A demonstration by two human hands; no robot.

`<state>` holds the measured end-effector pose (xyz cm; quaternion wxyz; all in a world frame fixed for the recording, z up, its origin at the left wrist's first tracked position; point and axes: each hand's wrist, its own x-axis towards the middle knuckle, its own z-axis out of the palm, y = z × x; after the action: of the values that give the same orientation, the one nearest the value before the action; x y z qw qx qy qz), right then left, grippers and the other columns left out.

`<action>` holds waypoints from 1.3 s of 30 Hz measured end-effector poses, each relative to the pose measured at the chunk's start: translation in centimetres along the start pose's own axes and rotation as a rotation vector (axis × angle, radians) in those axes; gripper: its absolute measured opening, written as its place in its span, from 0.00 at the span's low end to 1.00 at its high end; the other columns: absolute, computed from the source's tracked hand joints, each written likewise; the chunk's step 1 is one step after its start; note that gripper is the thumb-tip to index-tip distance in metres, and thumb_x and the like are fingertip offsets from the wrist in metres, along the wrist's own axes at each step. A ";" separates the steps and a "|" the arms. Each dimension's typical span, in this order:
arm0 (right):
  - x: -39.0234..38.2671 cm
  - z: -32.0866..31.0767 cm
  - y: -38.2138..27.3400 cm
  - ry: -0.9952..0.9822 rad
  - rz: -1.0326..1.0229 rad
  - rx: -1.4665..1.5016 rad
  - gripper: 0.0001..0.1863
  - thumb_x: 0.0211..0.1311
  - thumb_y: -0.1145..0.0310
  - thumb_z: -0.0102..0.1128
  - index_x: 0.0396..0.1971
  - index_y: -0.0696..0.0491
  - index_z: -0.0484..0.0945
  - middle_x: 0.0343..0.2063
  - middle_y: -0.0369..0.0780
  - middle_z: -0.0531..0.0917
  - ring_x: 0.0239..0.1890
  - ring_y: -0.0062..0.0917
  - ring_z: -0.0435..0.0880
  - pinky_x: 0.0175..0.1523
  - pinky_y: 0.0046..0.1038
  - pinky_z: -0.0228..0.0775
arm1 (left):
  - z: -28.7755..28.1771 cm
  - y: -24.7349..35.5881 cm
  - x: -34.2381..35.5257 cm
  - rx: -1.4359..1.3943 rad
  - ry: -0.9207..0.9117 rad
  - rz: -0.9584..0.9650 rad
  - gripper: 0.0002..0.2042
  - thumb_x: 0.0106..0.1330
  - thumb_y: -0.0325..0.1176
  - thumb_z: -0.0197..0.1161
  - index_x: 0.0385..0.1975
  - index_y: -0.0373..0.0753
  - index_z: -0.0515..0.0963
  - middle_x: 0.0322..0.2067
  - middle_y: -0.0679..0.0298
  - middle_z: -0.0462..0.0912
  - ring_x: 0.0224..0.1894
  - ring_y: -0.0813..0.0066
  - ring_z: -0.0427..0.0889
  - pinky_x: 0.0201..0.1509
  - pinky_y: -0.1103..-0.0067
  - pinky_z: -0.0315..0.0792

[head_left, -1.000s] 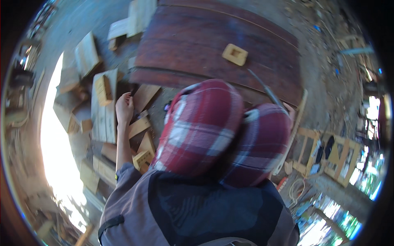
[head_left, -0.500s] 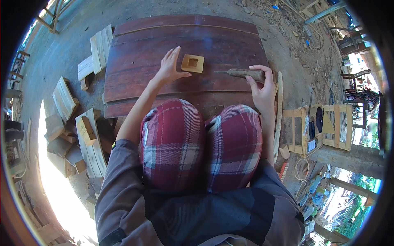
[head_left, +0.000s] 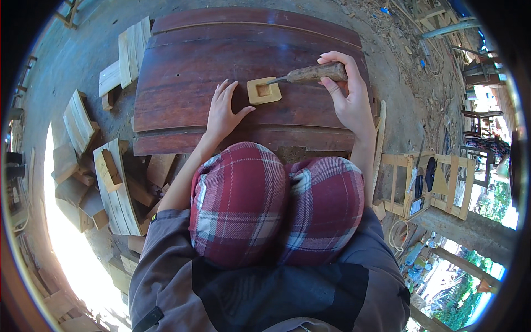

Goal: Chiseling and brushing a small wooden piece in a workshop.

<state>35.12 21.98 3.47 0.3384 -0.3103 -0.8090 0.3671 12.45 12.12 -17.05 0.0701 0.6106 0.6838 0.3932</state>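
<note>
A small square yellowish wooden block [head_left: 266, 100] with a square recess in its middle lies on the dark red-brown wooden table [head_left: 193, 61]. My right hand [head_left: 352, 102] grips the rough wooden handle of a narrow chisel [head_left: 315, 73] between thumb and fingers. The chisel slants down to the left, and its thin metal blade reaches the block at the recess's upper right; whether the tip touches cannot be made out. Just left of the block, my left hand [head_left: 224, 113] rests on or close over the tabletop, fingers stretched and thumb apart, holding nothing.
Pale wooden boards [head_left: 130, 52] and stacked wood offcuts [head_left: 71, 188] lie on the ground to the left. At the right stands a light wooden frame [head_left: 453, 185] with tools and a phone on it. A long thin wooden strip [head_left: 380, 144] lies beside the table's right edge.
My right hand has raised the chisel off the tabletop, tilted it and brought its tip to the block. My left hand has shifted slightly down in view and remains open.
</note>
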 end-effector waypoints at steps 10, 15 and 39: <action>0.6 -0.4 -0.9 -0.088 0.028 -0.096 0.23 0.59 0.82 0.56 0.54 0.49 0.69 0.45 0.38 0.78 0.47 0.23 0.78 0.49 0.25 0.71 | -0.2 0.0 -0.1 0.100 -0.033 0.051 0.33 0.56 0.52 0.66 0.55 0.34 0.71 0.59 0.56 0.71 0.69 0.57 0.56 0.73 0.64 0.50; 0.9 -0.8 -0.4 -0.140 0.040 -0.043 0.25 0.59 0.84 0.54 0.56 0.48 0.69 0.45 0.37 0.78 0.48 0.22 0.77 0.51 0.24 0.71 | -0.1 0.0 -0.3 0.083 -0.041 0.024 0.32 0.56 0.51 0.66 0.56 0.36 0.70 0.60 0.57 0.70 0.69 0.57 0.56 0.72 0.64 0.51; 6.1 4.1 8.0 0.615 0.154 0.764 0.12 0.65 0.64 0.60 0.25 0.52 0.69 0.16 0.34 0.72 0.18 0.19 0.72 0.29 0.28 0.72 | 0.1 -0.1 -0.2 0.066 -0.044 -0.027 0.30 0.57 0.49 0.66 0.55 0.37 0.71 0.59 0.58 0.71 0.68 0.56 0.57 0.70 0.65 0.54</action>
<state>30.43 29.30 -3.08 0.6228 -0.3168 -0.4541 0.5528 12.52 12.00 -17.28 0.0704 0.6118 0.7030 0.3558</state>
